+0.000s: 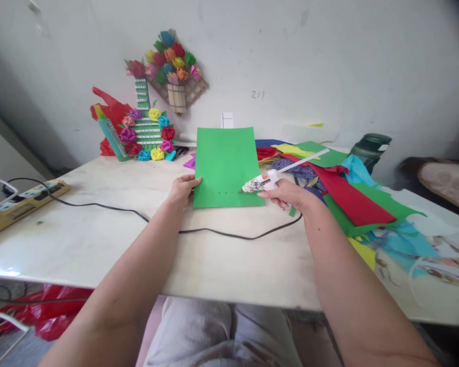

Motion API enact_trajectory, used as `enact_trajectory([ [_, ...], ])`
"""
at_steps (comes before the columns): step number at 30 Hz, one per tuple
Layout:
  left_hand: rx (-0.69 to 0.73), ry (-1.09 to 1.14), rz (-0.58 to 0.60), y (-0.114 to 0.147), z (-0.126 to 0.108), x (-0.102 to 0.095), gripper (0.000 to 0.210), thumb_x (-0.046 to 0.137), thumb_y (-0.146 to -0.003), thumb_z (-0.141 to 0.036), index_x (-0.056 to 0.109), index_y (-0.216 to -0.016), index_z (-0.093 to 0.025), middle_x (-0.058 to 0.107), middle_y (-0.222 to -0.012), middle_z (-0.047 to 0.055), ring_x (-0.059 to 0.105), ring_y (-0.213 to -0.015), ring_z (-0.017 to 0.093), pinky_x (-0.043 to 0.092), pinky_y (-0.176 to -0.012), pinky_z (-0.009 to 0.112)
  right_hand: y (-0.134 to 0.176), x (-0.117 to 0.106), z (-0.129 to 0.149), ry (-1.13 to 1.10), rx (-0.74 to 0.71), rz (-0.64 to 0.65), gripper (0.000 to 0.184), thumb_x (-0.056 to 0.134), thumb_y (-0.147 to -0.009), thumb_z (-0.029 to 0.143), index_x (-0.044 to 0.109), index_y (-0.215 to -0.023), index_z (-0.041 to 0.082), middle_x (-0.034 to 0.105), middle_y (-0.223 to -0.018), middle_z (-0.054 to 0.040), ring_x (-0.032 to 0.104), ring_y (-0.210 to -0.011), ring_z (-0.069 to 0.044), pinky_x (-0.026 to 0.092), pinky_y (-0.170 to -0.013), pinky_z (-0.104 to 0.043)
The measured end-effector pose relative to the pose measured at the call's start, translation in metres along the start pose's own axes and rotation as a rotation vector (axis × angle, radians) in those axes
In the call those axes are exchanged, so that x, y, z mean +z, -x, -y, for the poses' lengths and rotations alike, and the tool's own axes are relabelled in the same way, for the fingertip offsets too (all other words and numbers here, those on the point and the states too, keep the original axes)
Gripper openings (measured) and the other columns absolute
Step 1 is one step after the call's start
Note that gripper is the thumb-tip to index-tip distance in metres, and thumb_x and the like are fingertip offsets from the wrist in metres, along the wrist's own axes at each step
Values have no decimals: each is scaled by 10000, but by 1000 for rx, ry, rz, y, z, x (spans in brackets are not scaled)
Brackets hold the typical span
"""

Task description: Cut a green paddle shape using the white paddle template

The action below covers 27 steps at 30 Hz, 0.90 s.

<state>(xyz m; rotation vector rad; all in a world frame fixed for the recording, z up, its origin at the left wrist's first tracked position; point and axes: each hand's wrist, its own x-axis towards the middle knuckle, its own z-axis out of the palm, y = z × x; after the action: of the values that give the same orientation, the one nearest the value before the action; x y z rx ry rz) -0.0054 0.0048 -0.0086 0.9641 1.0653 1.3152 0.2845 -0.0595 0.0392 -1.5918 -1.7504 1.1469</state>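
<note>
A green sheet (227,158) stands tilted up in front of me, with a short row of small dots near its lower edge. My left hand (184,188) grips the sheet's left edge, thumb on the front face. In my right hand (285,193) is a white hot glue gun (265,179), a long glue stick jutting from its back. The gun's nozzle points left at the lower right part of the sheet, close to the row of dots. I cannot tell whether the tip touches the surface. A black cord (237,235) runs along the table below the sheet.
Coloured paper (361,204) and blue yarn (290,167) are heaped at the right, near a dark green bottle (371,148). A guitar-shaped flower craft (147,130) and a teal glue bottle (112,135) stand back left. A power strip (26,201) lies far left.
</note>
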Motion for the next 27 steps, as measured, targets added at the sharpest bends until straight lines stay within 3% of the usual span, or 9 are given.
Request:
enact_trajectory([
  [27,-41,49,-16,1,0,2,310,750,-477,-175,626,-758,-138,653,-637,35,588,-502,161,505,-487,308,7,9,15,98,26,-62,277,684,-677,340,474,-614,170,420,-381,58,347,-302,-49,286,-292,-179],
])
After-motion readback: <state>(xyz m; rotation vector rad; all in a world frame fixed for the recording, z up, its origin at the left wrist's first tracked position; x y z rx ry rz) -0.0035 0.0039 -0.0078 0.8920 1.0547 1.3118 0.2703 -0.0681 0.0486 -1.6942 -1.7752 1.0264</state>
